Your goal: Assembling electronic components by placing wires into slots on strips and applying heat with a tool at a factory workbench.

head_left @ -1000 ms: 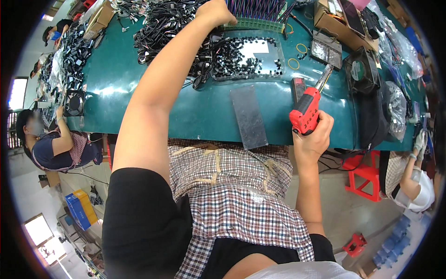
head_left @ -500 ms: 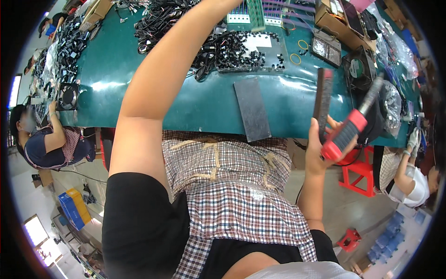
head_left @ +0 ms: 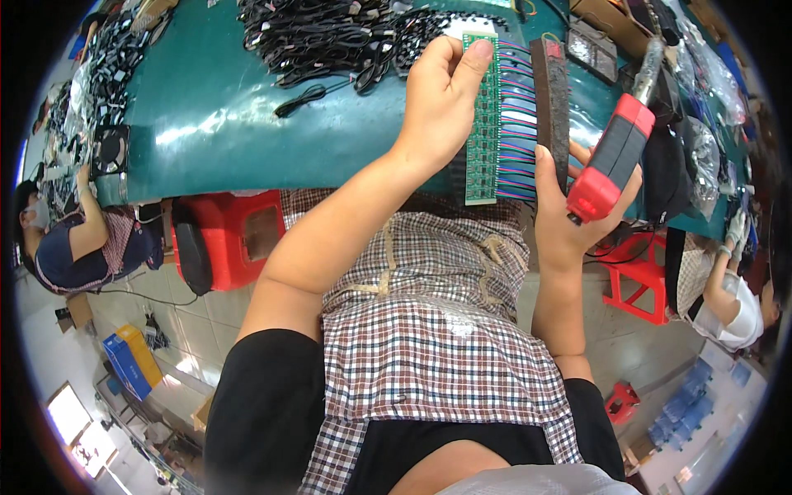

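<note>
My left hand (head_left: 441,103) grips a long green circuit-board panel (head_left: 482,177) by its left side, thumb on the upper face. Rows of thin coloured wires (head_left: 517,132) stick out from the panel's right edge toward a dark, narrow bar (head_left: 549,103) with a red patch near its top. My right hand (head_left: 565,235) is closed around a red-and-black soldering gun (head_left: 615,153), its metal barrel pointing away from me. The bar stands between that hand's thumb and fingers. Whether the wire ends touch the bar cannot be made out.
Bundled black cables (head_left: 322,37) cover the far middle of the green table (head_left: 247,148). At the far right are a grey metal box (head_left: 592,49), a cardboard box and clear plastic bags (head_left: 703,177). Red stools (head_left: 235,239) stand below; people sit at both sides.
My left hand has come back toward me with the circuit-board panel and its wires, now beside the bar. The right hand stays near its place, with the soldering gun turned more upright.
</note>
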`<action>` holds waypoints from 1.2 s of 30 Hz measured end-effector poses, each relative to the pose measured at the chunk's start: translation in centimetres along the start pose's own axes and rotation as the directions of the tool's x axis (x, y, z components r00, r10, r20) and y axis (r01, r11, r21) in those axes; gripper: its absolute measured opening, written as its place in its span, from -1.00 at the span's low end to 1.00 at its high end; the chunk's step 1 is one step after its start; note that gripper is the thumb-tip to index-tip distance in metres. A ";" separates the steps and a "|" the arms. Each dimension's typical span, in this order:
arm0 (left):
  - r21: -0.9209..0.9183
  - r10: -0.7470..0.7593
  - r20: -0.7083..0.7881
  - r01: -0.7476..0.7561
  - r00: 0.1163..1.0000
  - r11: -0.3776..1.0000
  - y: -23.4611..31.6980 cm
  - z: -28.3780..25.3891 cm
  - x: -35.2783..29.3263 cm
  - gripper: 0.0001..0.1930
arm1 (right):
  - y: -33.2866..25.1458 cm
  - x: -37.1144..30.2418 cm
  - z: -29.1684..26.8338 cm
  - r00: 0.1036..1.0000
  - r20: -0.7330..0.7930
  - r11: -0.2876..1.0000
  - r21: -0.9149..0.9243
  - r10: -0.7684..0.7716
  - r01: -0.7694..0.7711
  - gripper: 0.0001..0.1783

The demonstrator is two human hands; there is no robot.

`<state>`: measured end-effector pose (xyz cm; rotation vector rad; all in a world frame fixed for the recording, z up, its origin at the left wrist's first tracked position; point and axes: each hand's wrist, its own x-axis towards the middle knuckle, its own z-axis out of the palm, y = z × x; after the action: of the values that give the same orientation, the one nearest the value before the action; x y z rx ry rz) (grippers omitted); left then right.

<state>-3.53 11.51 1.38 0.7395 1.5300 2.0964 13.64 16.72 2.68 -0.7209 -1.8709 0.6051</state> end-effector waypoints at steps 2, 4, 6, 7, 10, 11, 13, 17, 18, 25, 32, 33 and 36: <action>-0.077 -0.066 -0.004 0.065 0.998 0.995 -1.6 -0.5 -1.1 -0.68 | 0.8 -1.0 0.5 0.997 0.050 0.998 0.033 0.058 -0.059 -0.19; -0.387 -0.255 -0.086 0.204 0.963 0.899 -2.5 -0.1 -2.3 -0.67 | 1.2 -1.7 1.0 0.961 0.130 0.948 0.178 0.243 -0.264 -0.20; -0.458 -0.366 -0.109 0.281 0.924 0.844 -2.7 0.2 -2.9 -0.66 | 1.8 -1.8 1.4 0.968 0.159 0.965 0.146 0.193 -0.217 -0.22; -0.446 -0.348 -0.127 0.260 0.929 0.856 -4.1 -0.1 -3.0 -0.66 | 1.8 -1.8 1.4 0.962 0.178 0.960 0.155 0.206 -0.235 -0.21; -0.406 -0.297 -0.166 0.209 0.940 0.890 -5.8 -0.6 -3.0 -0.65 | 3.0 -1.7 1.5 0.954 0.214 0.967 0.102 0.208 -0.234 -0.21; -0.247 -0.219 -0.181 0.172 0.959 0.954 -6.3 -1.2 -2.9 -0.64 | 3.5 -1.7 1.5 0.963 0.222 0.985 0.046 0.151 -0.165 -0.21; 0.016 -0.142 -0.151 0.146 0.978 0.989 -7.0 -2.6 -3.0 -0.66 | 3.8 -1.6 1.6 0.967 0.255 0.994 -0.099 -0.028 0.055 -0.22; 0.247 -0.119 -0.114 0.145 0.986 0.958 -6.3 -3.2 -2.8 -0.73 | 3.5 -1.1 1.8 0.950 0.301 0.983 -0.135 -0.080 0.126 -0.23; 0.247 -0.127 -0.115 0.152 0.985 0.957 -6.2 -3.6 -2.8 -0.73 | 3.6 -1.2 1.7 0.949 0.306 0.979 -0.155 -0.082 0.134 -0.24; 0.543 -0.230 -0.066 0.228 0.971 0.808 -3.5 -5.8 -2.8 -0.75 | 2.6 -1.4 -0.2 0.947 0.317 0.982 -0.158 -0.048 0.103 -0.22; 0.473 -0.422 -0.005 0.374 0.906 0.798 -1.0 -5.7 -2.0 -0.67 | 1.3 -2.5 0.4 0.938 0.346 0.996 -0.084 -0.006 0.038 -0.25; 0.473 -0.428 -0.005 0.379 0.904 0.795 -1.2 -5.8 -2.0 -0.67 | 1.4 -2.6 0.7 0.937 0.348 0.998 -0.059 -0.015 0.038 -0.26; 0.441 -0.456 0.039 0.395 0.889 0.806 -1.5 -6.1 -2.1 -0.69 | 1.6 -3.0 1.4 0.935 0.349 0.980 -0.155 -0.063 0.124 -0.28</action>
<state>-5.86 6.24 -1.94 0.5946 1.8864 1.3674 13.67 15.62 -0.80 -0.6648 -2.2915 0.5345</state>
